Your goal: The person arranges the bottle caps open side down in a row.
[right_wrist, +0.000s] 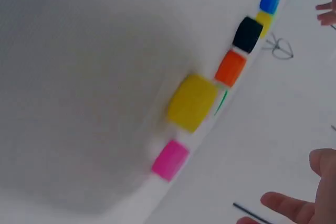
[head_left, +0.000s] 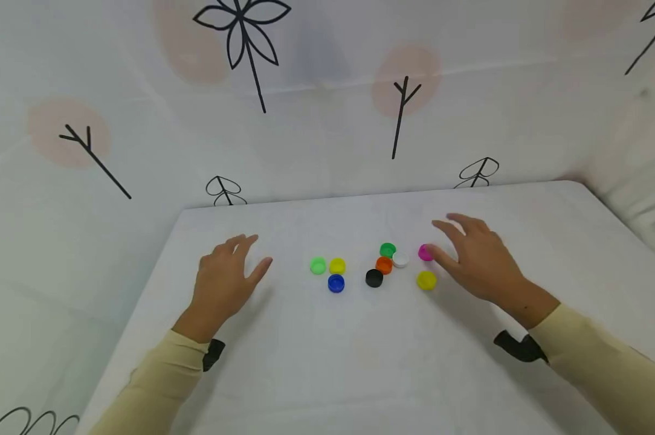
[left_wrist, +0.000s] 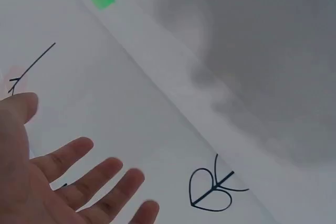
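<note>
Several small round bottle caps lie on the white table between the two hands. On the left are a light green cap (head_left: 318,266), a yellow cap (head_left: 337,266) and a blue cap (head_left: 336,283). Mid-group come a black cap (head_left: 374,278), an orange cap (head_left: 384,264), a darker green cap (head_left: 388,250) and a white cap (head_left: 400,260). A magenta cap (head_left: 425,252) and another yellow cap (head_left: 426,280) are at the right. My left hand (head_left: 224,275) hovers left of the caps, fingers spread, holding nothing. My right hand (head_left: 477,257) hovers beside the magenta cap, its thumb partly overlapping it in the head view.
The white table (head_left: 306,362) backs onto a white cloth (head_left: 316,133) printed with black plant drawings and pale pink spots. More cloth hangs at the left and right sides. Black straps (head_left: 520,347) show under both sleeved wrists.
</note>
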Available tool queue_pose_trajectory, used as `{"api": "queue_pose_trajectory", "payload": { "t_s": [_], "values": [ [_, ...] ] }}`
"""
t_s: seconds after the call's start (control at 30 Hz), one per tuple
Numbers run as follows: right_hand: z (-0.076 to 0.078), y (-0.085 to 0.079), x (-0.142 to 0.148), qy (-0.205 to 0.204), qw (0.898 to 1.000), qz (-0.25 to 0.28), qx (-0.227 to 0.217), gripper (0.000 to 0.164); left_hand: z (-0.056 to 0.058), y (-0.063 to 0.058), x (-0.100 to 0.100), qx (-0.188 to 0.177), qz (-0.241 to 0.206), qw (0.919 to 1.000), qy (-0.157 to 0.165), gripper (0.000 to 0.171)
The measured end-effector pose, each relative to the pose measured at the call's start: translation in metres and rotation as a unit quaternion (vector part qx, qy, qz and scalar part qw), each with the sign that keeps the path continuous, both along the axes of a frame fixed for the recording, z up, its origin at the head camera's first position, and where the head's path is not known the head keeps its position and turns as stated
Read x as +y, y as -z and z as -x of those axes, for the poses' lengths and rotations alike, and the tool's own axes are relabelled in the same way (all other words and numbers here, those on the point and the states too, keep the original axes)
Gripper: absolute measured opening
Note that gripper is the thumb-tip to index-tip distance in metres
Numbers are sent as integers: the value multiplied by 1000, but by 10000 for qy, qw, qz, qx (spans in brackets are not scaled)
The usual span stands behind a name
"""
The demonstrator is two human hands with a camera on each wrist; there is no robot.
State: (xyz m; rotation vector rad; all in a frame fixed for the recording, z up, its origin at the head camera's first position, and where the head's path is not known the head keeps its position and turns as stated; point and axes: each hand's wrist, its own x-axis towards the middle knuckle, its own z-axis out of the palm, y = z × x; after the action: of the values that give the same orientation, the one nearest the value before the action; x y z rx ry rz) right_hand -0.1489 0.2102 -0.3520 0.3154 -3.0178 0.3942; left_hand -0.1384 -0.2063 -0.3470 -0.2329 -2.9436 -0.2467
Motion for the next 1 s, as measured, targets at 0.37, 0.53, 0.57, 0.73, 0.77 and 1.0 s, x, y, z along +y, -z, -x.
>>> {"api": "queue_pose_trajectory", "payload": {
  "t_s": [0.37,0.53,0.57,0.73,0.77,1.0],
  "values": [
    [-16,4,-74,-963,9673,2308,-414,19,-15,2,44,382,-465,9963,612,25],
    [-18,13,-100,-1152,9532,2719,-650,13,-20,6,61,190,-610,9953,734,22],
    [-17,16,-103,-1137,9517,2766,-691,13,-20,7,65,161,-628,9949,772,21],
    [-14,23,-116,-1032,9390,3134,-967,15,-17,14,77,73,-628,9932,976,21],
    [-13,24,-118,-1006,9359,3208,-1051,15,-17,15,79,60,-604,9931,1007,21],
    [-13,30,-125,-884,9210,3478,-1517,26,-18,24,85,-202,-599,9929,1003,21]
  ]
}}
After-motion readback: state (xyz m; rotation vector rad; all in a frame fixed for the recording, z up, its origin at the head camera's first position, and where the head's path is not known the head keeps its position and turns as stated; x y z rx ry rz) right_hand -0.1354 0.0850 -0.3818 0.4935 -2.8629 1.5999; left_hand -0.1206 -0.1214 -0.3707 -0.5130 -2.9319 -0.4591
